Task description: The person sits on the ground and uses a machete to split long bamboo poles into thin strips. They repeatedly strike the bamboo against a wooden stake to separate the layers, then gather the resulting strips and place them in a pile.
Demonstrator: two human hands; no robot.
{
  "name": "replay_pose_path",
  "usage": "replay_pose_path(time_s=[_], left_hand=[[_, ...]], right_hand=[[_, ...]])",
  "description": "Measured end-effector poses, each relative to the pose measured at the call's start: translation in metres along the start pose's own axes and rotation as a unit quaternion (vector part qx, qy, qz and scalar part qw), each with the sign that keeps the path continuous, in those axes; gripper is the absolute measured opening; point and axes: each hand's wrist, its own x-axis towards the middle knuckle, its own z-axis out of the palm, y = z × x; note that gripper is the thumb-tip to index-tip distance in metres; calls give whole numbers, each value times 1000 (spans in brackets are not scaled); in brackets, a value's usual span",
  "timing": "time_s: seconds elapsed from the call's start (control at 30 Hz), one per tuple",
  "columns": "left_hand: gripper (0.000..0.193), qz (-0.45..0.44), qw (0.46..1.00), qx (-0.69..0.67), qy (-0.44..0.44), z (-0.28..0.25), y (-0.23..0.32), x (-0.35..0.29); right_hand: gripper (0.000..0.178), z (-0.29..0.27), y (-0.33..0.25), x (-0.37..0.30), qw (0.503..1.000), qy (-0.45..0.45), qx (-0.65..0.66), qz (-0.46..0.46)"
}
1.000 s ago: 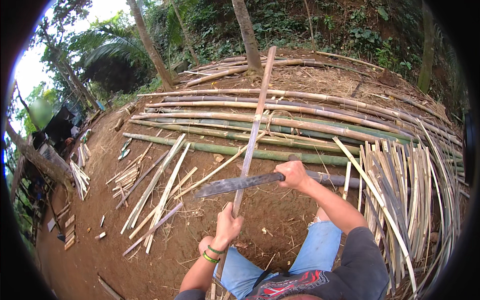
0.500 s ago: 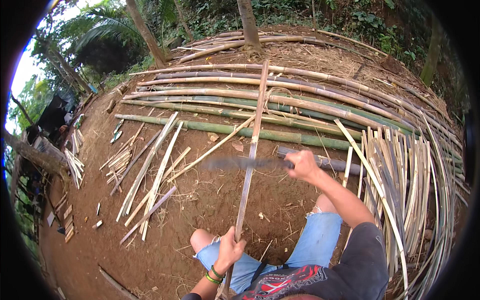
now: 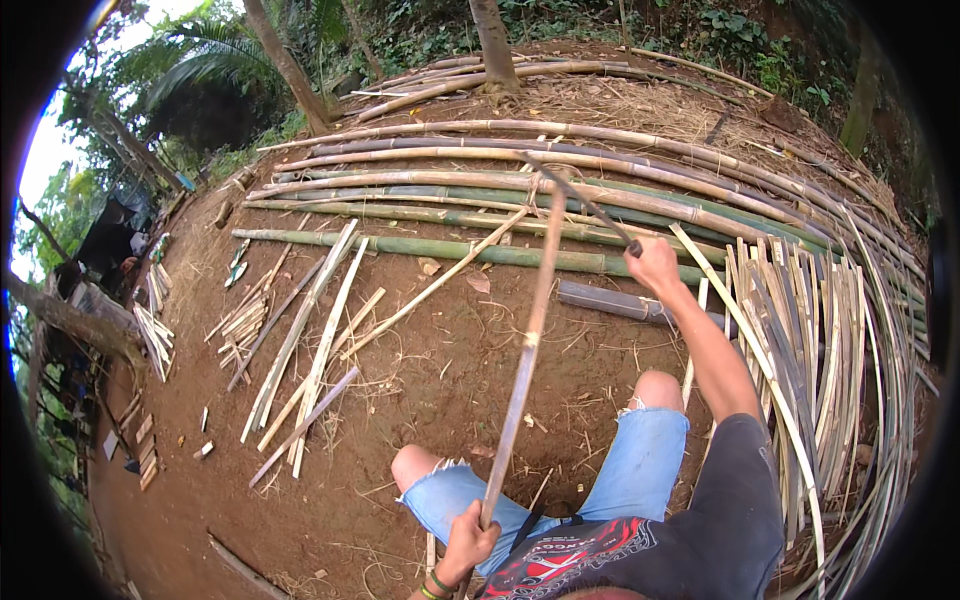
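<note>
My left hand (image 3: 470, 540) is closed round the near part of a long bamboo strip (image 3: 522, 380), low by my left thigh. The strip slants up and away between my knees, its far end in front of the bamboo poles. Out to the right, my right hand (image 3: 654, 266) grips the dark handle of a machete (image 3: 590, 203). Its blade points up and to the left, by the strip's far end; whether the two touch I cannot tell. The strip's near end is partly hidden by my left hand and clothing.
Several long bamboo poles (image 3: 440, 247) lie across the ground ahead. A thick pile of split strips (image 3: 800, 340) is at my right. Loose strips (image 3: 325, 350) and short pieces (image 3: 243, 328) lie at left. A dark bamboo length (image 3: 610, 300) rests near my right knee. Tree trunks (image 3: 492, 45) stand behind.
My right hand has risen to the right, swinging the machete from level across the strip to a slant near its far end. My left hand has drawn the strip nearer.
</note>
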Motion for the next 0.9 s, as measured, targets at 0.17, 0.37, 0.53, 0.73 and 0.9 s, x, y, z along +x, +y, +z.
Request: replay_pose_path(time_s=[0.17, 0.37, 0.53, 0.73, 0.9], left_hand=[[32, -19, 996, 62, 55, -1, 12, 10], [45, 19, 989, 81, 121, 8, 12, 23], [43, 42, 983, 73, 161, 23, -1, 29], [43, 63, 984, 73, 151, 27, 7, 35], [40, 36, 994, 24, 102, 31, -4, 35]], right_hand=[[33, 10, -25, -15, 972, 41, 219, 76], [24, 7, -93, -61, 798, -70, 583, 138], [19, 15, -118, -81, 779, -92, 608, 126], [24, 33, -140, -94, 787, -65, 596, 144], [23, 43, -142, -96, 746, -74, 641, 164]])
